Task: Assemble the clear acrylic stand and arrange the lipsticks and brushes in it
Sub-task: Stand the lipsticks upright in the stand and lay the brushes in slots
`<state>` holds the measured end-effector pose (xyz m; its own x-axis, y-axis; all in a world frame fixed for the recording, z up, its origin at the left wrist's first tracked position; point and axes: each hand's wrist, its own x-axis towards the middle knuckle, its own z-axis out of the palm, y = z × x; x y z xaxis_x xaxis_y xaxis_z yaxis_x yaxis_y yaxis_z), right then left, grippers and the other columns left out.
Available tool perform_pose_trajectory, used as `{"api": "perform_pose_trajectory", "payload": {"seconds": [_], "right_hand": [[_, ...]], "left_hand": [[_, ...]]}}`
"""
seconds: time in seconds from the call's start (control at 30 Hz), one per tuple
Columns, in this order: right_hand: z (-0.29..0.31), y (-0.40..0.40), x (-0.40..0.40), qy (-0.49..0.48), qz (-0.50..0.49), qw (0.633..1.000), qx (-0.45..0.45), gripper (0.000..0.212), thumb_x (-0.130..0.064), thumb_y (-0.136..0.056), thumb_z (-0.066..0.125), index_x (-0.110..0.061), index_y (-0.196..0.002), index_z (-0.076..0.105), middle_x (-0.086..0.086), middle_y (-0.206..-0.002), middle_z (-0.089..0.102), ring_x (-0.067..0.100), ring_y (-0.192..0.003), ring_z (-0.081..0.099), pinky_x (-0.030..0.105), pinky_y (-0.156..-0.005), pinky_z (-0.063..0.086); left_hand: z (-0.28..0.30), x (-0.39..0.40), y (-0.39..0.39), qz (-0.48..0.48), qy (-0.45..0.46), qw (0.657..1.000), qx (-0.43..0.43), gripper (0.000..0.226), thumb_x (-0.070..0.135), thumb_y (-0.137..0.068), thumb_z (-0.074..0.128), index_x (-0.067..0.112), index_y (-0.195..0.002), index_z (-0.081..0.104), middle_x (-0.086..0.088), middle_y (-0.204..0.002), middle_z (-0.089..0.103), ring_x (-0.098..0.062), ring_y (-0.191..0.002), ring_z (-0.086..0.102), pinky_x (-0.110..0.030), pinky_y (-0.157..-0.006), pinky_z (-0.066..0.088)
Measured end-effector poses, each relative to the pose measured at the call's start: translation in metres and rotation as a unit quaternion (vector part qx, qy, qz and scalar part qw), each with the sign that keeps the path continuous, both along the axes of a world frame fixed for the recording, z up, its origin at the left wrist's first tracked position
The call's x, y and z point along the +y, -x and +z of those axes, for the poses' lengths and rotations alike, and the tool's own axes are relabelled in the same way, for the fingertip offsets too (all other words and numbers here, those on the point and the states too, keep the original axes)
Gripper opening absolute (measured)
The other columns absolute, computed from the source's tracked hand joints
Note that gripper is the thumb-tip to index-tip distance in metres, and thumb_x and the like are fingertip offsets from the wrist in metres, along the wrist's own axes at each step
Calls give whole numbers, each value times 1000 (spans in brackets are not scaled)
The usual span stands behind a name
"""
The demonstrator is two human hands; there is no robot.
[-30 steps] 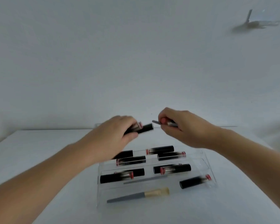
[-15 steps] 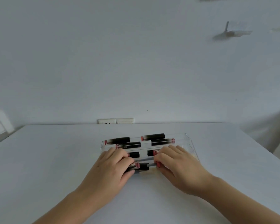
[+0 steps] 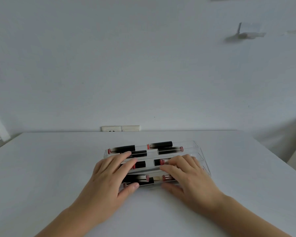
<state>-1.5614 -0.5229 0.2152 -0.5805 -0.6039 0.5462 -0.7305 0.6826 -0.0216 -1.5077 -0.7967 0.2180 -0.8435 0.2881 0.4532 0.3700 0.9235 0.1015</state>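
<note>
the acrylic stand (image 3: 197,147) lies flat on the surface (image 3: 50,168), lipsticks (image 3: 161,144) inside. left hand (image 3: 109,175) and right hand (image 3: 190,177) rest straight fingers on it; they should press evenly, avoiding jostling tubes.

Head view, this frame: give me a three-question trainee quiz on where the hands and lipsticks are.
1. True or false: both hands rest on the clear acrylic stand.
2. Which row's lipsticks show in full, clear of both hands? A) the farthest row B) the nearest row C) no row
3. Fill in: the stand sits on a white ____.

Key
1. True. The left hand and right hand lie spread over its near rows, thumbs at the front edge.
2. A. The back-row lipsticks show in full; the nearer rows are partly covered.
3. Table.
</note>
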Motion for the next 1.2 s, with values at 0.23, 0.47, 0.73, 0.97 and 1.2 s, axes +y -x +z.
{"api": "perform_pose_trajectory", "payload": {"seconds": [0.23, 0.47, 0.73, 0.97, 1.2], "right_hand": [[14, 13, 4, 85, 0, 996, -27, 32, -47, -95, 57, -26, -116, 68, -12, -104, 56, 13, -97, 49, 31, -89, 40], [51, 56, -9, 135, -30, 986, -97, 28, -44, -93, 56, -32, -115, 68, -19, -106, 56, 7, -102, 50, 28, -89, 44], [68, 84, -51, 30, 20, 972, -233, 24, -46, -94, 59, -40, -115, 68, -28, -111, 55, -5, -110, 48, 21, -92, 43], [62, 79, -78, -22, 51, 978, -202, 31, -62, -87, 47, -41, -93, 67, -26, -105, 54, -3, -99, 45, 21, -83, 38], [54, 76, -75, -49, 41, 975, -213, 28, -58, -96, 43, -39, -105, 62, -25, -112, 52, -3, -104, 40, 22, -90, 32]], "left_hand": [[9, -12, 8, 10, -67, 998, 0, 62, 66, -96, 33, 32, -147, 44, 15, -157, 32, -10, -145, 27, -31, -115, 19], [44, -26, 55, 30, -172, 983, -63, 33, 46, -99, 54, 32, -126, 66, 30, -117, 58, 2, -114, 56, -20, -96, 39], [55, -37, 87, -1, -192, 957, -217, 8, 44, -91, 67, 50, -93, 71, 34, -89, 70, 10, -85, 65, -16, -72, 43], [39, -40, 88, -33, -276, 937, -214, 8, 41, -93, 67, 41, -96, 75, 14, -83, 74, -1, -71, 63, -20, -67, 48], [34, -38, 84, -48, -315, 933, -168, 7, 36, -94, 68, 40, -95, 74, 13, -82, 75, -5, -70, 63, -18, -63, 45]]}}
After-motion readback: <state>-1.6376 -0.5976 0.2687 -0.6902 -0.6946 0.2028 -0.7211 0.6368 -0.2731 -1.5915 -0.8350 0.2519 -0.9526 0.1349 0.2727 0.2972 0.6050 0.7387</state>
